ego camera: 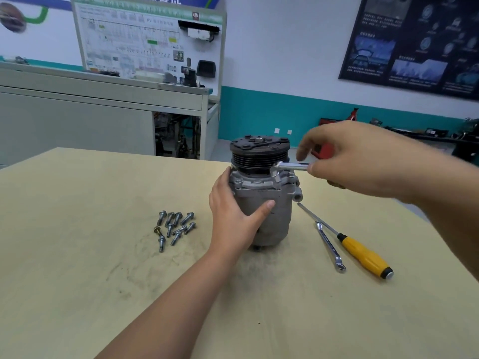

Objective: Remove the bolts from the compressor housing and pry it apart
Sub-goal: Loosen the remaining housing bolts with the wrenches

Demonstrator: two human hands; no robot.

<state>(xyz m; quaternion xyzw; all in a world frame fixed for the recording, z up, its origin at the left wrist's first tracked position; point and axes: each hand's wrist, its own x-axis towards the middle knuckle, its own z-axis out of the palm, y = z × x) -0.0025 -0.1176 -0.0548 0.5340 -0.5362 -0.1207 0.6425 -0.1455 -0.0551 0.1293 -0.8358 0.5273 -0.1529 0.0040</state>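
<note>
Holds upright compressor housing (261,200) with left hand (233,211) wrapped round it, pulley (259,159) up, long axis vertical; pinches wrench (291,166) in right hand (347,156), handle level, pointing right

Your table (77,255) faces a grey cabinet (77,120), a wiring display board (145,40) and a dark wall poster (414,42).
</note>
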